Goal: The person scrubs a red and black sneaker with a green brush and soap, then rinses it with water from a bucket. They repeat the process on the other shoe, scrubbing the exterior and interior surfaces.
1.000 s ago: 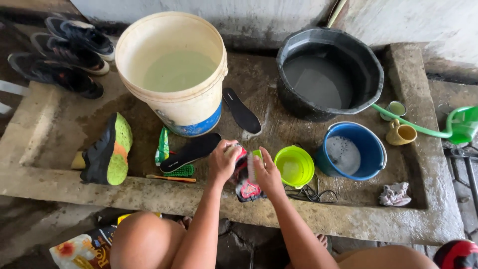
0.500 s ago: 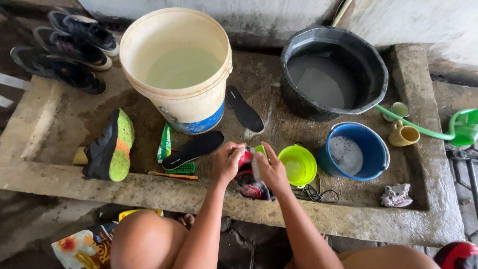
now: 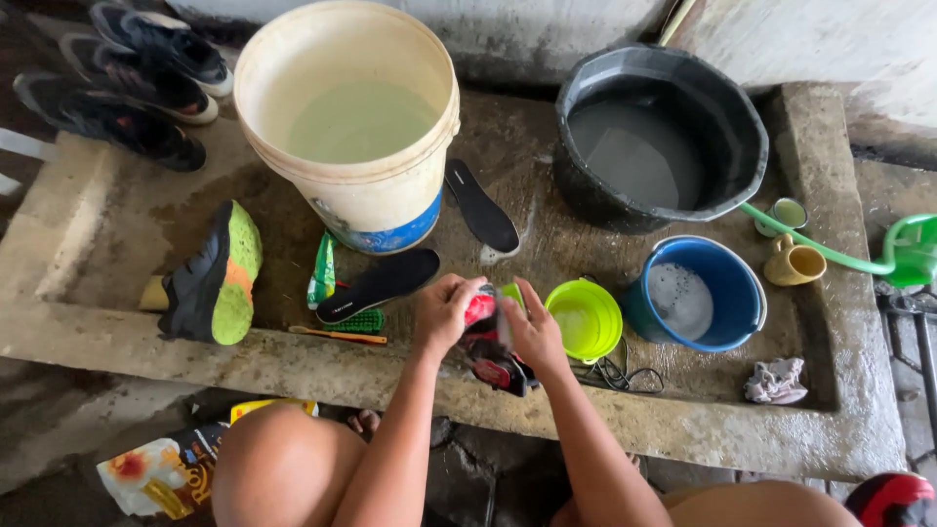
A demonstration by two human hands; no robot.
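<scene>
Down at the near rim of the concrete trough [image 3: 683,429], both hands grip a red and black shoe [image 3: 491,344]: the left hand [image 3: 444,312] clasps its upper end, the right hand [image 3: 534,332] wraps its side, fingers curled around it. Just right of the shoe sits a lime bowl [image 3: 584,318], then a blue tub [image 3: 695,293] with sudsy water. Left of the hands lie a black insole [image 3: 379,284], a green brush [image 3: 355,320] and a black and neon shoe [image 3: 213,275] on its side. Behind stand a cream bucket [image 3: 349,127] of water and a black basin [image 3: 661,137], a second insole [image 3: 480,206] between them
</scene>
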